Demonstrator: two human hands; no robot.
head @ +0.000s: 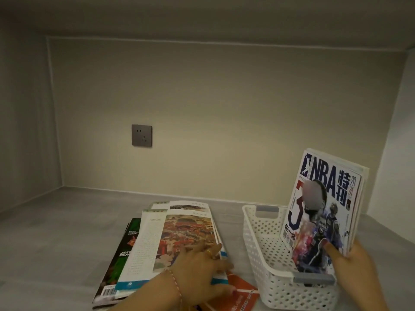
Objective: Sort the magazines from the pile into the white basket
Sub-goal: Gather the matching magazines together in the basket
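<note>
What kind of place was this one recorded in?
Probably a built-in alcove or cupboard shelf in a home: plain beige walls close in on three sides, a wall socket sits low on the back wall, and magazines and a white basket lie on the grey surface.

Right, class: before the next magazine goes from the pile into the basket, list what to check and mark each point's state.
1. NBA magazines stand in the basket: ok.
2. Right hand steadies them: ok.
3. Left hand rests on the pile: ok.
4. Room in the basket beside them: ok.
5. Top magazine gripped: not ok, hand lies flat.
6. Magazines stay upright if released: cannot tell.
</note>
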